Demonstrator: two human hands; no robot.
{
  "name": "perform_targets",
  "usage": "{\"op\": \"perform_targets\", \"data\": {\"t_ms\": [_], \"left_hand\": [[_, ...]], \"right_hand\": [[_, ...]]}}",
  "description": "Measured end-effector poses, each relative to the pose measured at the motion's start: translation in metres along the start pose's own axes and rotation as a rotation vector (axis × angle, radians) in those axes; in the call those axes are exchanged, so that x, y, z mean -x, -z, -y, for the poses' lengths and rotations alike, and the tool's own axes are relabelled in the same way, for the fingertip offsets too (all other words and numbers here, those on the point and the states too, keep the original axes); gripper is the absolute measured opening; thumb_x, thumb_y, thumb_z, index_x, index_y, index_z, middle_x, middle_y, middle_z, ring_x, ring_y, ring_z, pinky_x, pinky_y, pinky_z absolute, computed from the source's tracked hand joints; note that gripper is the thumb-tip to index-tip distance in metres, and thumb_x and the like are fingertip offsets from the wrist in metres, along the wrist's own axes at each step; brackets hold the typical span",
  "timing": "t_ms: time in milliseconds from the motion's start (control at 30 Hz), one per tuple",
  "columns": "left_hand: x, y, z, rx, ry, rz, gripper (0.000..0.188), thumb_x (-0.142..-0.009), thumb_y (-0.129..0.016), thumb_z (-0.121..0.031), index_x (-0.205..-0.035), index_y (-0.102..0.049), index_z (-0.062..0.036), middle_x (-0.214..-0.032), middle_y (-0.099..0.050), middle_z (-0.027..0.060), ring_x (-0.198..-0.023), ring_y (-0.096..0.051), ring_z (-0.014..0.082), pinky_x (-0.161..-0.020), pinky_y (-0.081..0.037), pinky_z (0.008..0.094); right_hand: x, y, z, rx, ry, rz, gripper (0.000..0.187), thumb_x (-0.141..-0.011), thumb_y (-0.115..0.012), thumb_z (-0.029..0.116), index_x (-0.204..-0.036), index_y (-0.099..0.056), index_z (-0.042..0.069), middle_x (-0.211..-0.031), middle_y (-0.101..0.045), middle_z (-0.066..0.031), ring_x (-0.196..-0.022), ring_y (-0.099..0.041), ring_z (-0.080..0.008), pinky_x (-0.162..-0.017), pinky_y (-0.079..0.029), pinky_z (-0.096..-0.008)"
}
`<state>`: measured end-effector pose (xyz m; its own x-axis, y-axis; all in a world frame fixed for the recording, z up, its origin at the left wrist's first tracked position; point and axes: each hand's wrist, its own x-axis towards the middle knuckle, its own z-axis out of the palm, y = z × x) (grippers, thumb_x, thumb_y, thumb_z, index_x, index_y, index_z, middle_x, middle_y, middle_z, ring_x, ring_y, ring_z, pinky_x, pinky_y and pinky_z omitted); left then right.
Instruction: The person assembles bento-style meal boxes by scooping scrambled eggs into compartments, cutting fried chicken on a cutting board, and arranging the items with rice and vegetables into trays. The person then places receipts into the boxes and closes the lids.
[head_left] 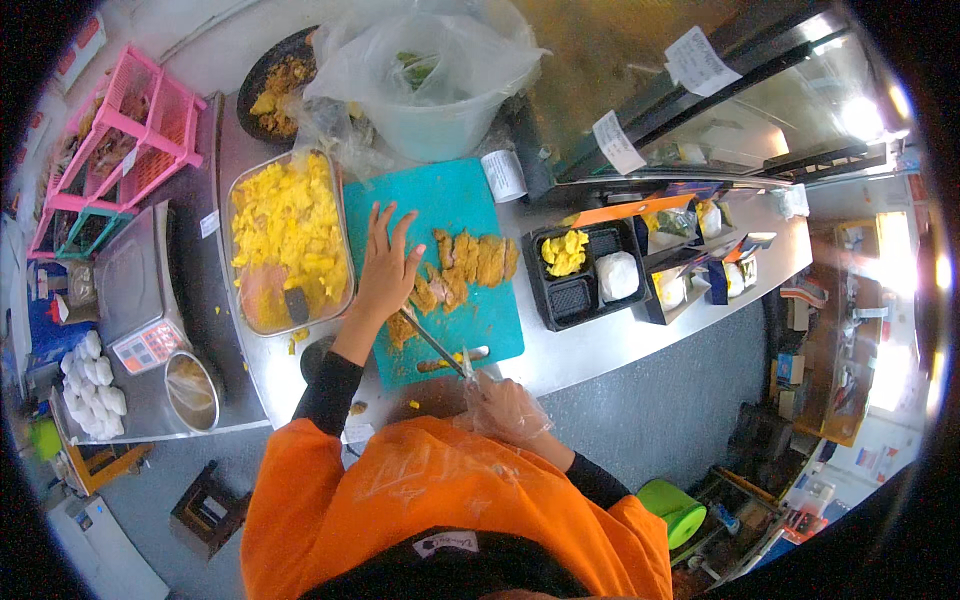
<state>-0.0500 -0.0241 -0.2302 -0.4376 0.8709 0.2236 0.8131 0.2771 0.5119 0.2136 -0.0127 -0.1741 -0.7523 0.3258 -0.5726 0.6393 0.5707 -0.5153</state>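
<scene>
My left hand [385, 270] is open over the teal cutting board [470, 195], its fingers spread beside pieces of breaded fried meat [480, 260]. It holds nothing, and I cannot tell whether it touches the board. In a clear plastic glove, my right hand [505, 408] is shut on a knife [436, 344] near the board's front edge. The knife's blade points up and left toward the meat, close to my left wrist. Crumbs and smaller bits of meat lie around the blade.
Left of the board stands a metal tray [349, 270] of yellow scrambled food. A black compartment box [548, 312] with rice and yellow food sits to the right, near several filled boxes. A plastic-lined tub [430, 125] stands behind. A scale [150, 345] and pink baskets [165, 150] are farther left.
</scene>
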Motion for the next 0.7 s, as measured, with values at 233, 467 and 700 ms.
{"op": "perform_targets", "data": {"t_ms": [233,467,700], "left_hand": [[-0.003,-0.032,0.026,-0.048,0.037,0.085,0.044,-0.094,-0.042,-0.031,-0.133,-0.032,-0.0114,-0.141,-0.021,0.0181,-0.134,-0.013,0.0391,-0.107,-0.024,0.0506],[-0.009,0.012,-0.008,0.334,0.059,-0.304,0.048,-0.095,-0.04,-0.034,-0.133,-0.032,-0.0071,-0.14,-0.022,0.0181,-0.134,-0.014,0.0335,-0.106,-0.021,0.0451],[0.121,0.059,-0.051,0.261,0.44,-0.163,0.028,-0.086,-0.052,-0.008,-0.112,-0.046,-0.0001,-0.106,-0.046,0.0166,-0.102,-0.046,0.0297,-0.087,-0.039,0.039]], "right_hand": [[-0.05,-0.052,-0.009,-0.253,-0.176,-0.074,0.027,-0.084,-0.052,0.031,-0.092,-0.057,0.005,-0.078,-0.062,-0.0203,-0.075,-0.061,-0.0406,-0.065,-0.049,-0.0507],[-0.018,-0.004,-0.036,-0.067,0.138,-0.247,0.034,-0.087,-0.051,0.038,-0.111,-0.06,0.014,-0.07,-0.061,-0.0213,-0.06,-0.06,-0.0357,-0.055,-0.048,-0.0433],[0.022,0.009,-0.084,0.436,0.208,-0.369,0.055,-0.076,-0.061,0.043,-0.116,-0.049,0.007,-0.099,-0.054,-0.0148,-0.095,-0.054,-0.0308,-0.078,-0.045,-0.0416]]}}
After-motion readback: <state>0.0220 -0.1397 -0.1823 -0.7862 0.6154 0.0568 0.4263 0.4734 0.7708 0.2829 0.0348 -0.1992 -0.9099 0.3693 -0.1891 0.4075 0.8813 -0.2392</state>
